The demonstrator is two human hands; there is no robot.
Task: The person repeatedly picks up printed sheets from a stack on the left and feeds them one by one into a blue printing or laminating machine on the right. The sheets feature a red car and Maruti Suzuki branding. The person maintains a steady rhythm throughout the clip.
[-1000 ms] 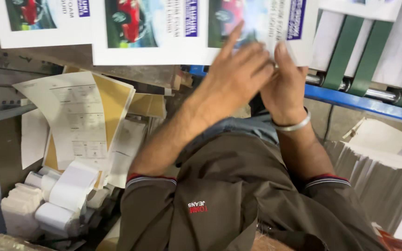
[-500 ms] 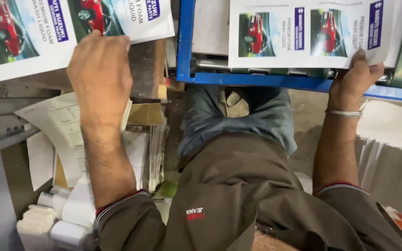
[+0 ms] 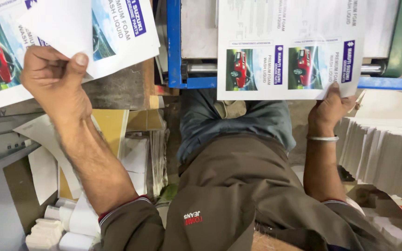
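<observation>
The left hand [image 3: 54,81] was raised up and out to the left, forearm bare below a rolled sleeve, its fingers curled with the thumb pressed on top, pinching the lower edge of a white printed sheet [image 3: 103,35] that lay over other sheets showing a red car. The right hand [image 3: 329,109], a metal bangle [image 3: 323,138] on its wrist, reached straight up, its fingers closed on the bottom right corner of a second printed sheet [image 3: 289,51] resting on the machine's blue frame [image 3: 175,51]. A stack of cut paper [image 3: 387,153] stood just right of that arm.
</observation>
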